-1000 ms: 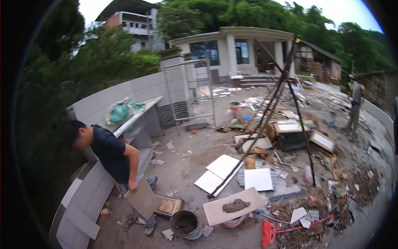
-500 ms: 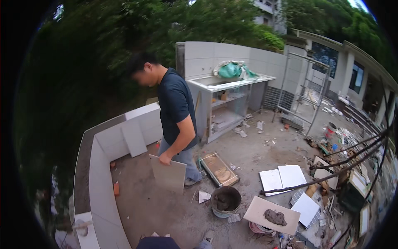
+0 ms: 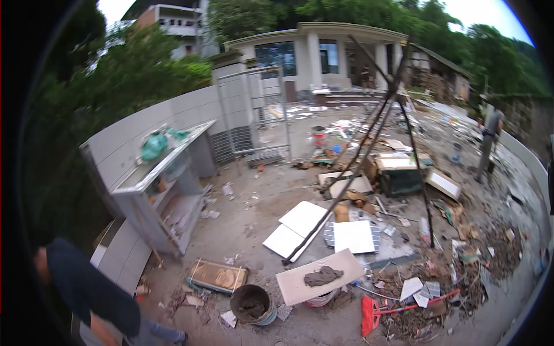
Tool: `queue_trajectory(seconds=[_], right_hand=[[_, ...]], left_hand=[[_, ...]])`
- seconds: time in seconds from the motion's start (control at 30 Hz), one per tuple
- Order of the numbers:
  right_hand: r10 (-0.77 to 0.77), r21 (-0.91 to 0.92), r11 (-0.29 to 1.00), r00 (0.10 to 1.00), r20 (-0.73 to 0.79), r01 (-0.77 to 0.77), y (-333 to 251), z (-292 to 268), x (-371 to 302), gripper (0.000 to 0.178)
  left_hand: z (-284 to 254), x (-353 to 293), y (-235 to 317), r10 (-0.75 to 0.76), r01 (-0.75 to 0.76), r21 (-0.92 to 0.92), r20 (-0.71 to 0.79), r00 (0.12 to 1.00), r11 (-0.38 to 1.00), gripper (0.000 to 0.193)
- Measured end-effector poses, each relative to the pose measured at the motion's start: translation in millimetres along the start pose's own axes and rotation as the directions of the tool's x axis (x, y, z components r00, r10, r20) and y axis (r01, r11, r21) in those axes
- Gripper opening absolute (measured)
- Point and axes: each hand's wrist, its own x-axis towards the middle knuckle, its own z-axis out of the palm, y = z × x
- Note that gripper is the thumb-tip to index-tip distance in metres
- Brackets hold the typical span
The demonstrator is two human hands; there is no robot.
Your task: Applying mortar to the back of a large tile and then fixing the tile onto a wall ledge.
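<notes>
Containing grey-brown mortar [image 3: 251,305], an open dark bucket [image 3: 266,316] stands on the ground near a flat strapped package [image 3: 218,276]. To the bucket's right, a beige tile [image 3: 294,286] bearing a mortar lump [image 3: 323,276] lies across a reddish bucket [image 3: 322,300], hiding its contents. The wearer's hands are out of view; whether wide, narrow or holding something, I cannot tell.

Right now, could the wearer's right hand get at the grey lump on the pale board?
Possibly, perhaps after a step: the right hand is out of view, but the grey lump lies uncovered and unblocked on the pale board.
</notes>
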Motion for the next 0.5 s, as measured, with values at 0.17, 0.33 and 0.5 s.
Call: queue_trajectory(seconds=[0.17, 0.33, 0.5], right_hand=[[0.173, 0.189, 0.972, 0.972, -0.161, -0.141, 9, 28, -22, 0.059], [0.221, 0.101, 0.971, 0.975, -0.013, -0.218, 38, 41, -14, 0.048], [0.347, 0.155, 0.913, 0.918, 0.19, -0.377, 53, 47, -26, 0.055]], left_hand=[[-5, 75, -43, -0.165, 0.288, -0.325, 0.358, 0.919, 0.901, 0.03], [-18, 136, -23, -0.262, 0.56, -0.45, 0.566, 0.781, 0.696, 0.036], [1, 152, -8, -0.283, 0.669, -0.353, 0.706, 0.649, 0.654, 0.062]])
